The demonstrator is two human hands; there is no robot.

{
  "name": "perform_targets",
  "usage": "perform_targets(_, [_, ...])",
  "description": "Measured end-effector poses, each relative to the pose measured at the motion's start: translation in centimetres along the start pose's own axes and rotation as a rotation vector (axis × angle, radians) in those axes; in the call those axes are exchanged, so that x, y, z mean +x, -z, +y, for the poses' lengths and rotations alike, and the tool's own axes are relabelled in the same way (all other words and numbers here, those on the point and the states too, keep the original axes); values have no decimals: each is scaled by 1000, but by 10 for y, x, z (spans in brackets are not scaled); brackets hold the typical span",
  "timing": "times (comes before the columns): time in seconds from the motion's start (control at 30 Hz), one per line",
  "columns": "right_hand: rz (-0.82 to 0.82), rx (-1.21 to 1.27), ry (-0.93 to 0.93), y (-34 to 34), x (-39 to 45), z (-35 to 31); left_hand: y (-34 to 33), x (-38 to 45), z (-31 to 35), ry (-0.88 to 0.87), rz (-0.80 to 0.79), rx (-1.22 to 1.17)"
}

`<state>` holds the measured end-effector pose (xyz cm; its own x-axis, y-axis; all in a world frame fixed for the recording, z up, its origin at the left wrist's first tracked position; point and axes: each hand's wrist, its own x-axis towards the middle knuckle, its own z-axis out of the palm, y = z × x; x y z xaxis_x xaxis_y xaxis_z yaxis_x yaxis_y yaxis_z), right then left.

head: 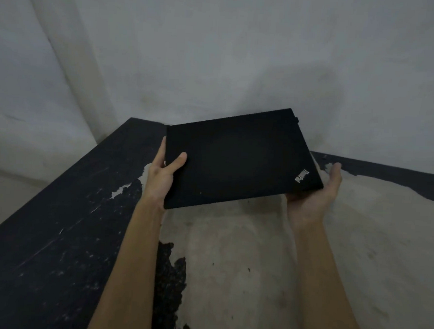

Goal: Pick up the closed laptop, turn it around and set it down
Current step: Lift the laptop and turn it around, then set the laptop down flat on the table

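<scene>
The closed black laptop (239, 158) is lifted off the table, tilted with its far right corner highest. A small silver logo sits near its right front corner. My left hand (161, 176) grips the laptop's left edge, thumb lying on the lid and fingers under it. My right hand (315, 192) cups the right front corner from below, palm up, fingers curling past the right edge. The underside of the laptop is hidden.
The worn table (243, 266) has a pale bare middle and black peeling paint (56, 231) on its left side and along the back. Its left edge drops off at the left. Grey walls (217, 51) meet in a corner close behind.
</scene>
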<state>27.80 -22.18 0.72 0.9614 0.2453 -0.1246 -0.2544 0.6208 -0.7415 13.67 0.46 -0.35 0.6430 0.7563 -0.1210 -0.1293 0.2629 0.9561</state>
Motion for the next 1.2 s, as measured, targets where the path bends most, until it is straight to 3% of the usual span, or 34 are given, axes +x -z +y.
perform_targets(0.27, [-422, -381, -88, 43, 14, -32, 9, 4, 7, -28, -159, 214])
perform_targets(0.43, [-250, -560, 23, 49, 21, -32, -7, -2, 10, -34, -186, 254])
perform_targets(1.2, [-105, -910, 67, 152, 89, -114, -152, -9, -59, -182, -194, 378])
